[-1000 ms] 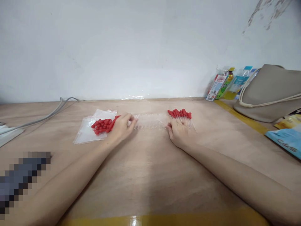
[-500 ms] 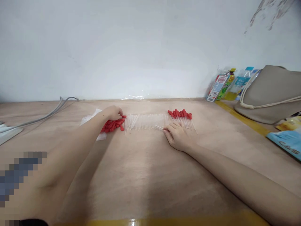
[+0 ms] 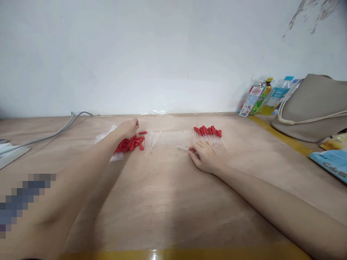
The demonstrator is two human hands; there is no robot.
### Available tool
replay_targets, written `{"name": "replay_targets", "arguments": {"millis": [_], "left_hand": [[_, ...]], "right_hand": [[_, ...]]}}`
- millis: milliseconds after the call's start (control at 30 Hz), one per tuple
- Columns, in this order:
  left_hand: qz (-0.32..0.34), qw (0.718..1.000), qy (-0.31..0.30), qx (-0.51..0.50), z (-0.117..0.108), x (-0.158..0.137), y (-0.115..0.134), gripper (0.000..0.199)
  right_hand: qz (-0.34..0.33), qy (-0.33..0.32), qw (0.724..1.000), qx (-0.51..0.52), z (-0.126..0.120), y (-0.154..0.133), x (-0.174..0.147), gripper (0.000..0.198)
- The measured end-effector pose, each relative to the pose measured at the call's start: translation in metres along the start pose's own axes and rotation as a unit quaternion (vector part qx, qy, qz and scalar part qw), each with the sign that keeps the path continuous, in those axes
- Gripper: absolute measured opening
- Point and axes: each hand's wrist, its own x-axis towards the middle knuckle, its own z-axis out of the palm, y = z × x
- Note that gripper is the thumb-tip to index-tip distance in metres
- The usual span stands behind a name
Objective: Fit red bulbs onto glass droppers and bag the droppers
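My left hand (image 3: 130, 126) is raised a little above a pile of red rubber bulbs (image 3: 130, 144), its fingers curled together; whether anything is in them is hidden. One red rubber bulb lies apart from the pile, just right of that hand. Near the table's middle my right hand (image 3: 204, 155) rests with its fingers closed on a thin clear glass tube (image 3: 183, 148), whose end sticks out to the left. Behind it runs a row of clear glass tubes (image 3: 170, 140) laid side by side. At the row's right end are several droppers with red bulbs (image 3: 207, 131) fitted on their tubes.
White plastic wrapping (image 3: 104, 135) lies partly under the bulb pile. A grey cable (image 3: 54, 132) crosses the table at left. Drink bottles (image 3: 277, 95), a drink carton (image 3: 251, 101), a beige bag (image 3: 311, 108) and a blue packet (image 3: 329, 162) stand or lie at right, beside the wall.
My left hand has lifted slightly away from the bulbs, leaving one red bulb lying apart from the pile. My right hand has stayed nearly still with the glass tube.
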Motion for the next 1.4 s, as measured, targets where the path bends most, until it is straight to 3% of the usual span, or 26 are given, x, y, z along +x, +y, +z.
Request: {"name": "replay_targets", "arguments": {"millis": [133,267,433,567,1000,1267,1400], "left_hand": [[0.047,0.978,0.160,-0.128,-0.005,-0.033,0.031,0.023],[0.186,0.940,0.149,-0.244,0.011,-0.076,0.070,0.017],[0.167,0.913,0.141,-0.346,0.036,-0.103,0.096,0.019],[0.194,0.903,0.102,-0.369,0.042,-0.106,0.100,0.017],[0.206,0.896,0.093,-0.381,0.043,-0.103,0.102,0.017],[0.302,0.875,0.096,-0.366,0.046,-0.104,0.098,0.016],[0.339,0.871,0.093,-0.344,0.048,-0.104,0.098,0.016]], "right_hand": [[0.011,0.000,1.000,0.024,0.002,0.003,0.000,0.009],[0.016,0.000,0.998,0.059,0.005,0.006,-0.001,0.013],[-0.012,0.009,0.998,0.064,0.008,0.006,-0.001,0.026],[-0.025,0.016,0.998,0.061,0.009,0.003,0.000,0.025],[-0.074,-0.007,0.994,0.086,0.009,-0.002,0.001,0.024],[-0.090,-0.034,0.986,0.136,0.006,0.003,0.004,0.021],[-0.091,-0.042,0.989,0.106,0.004,0.003,0.004,0.020]]}}
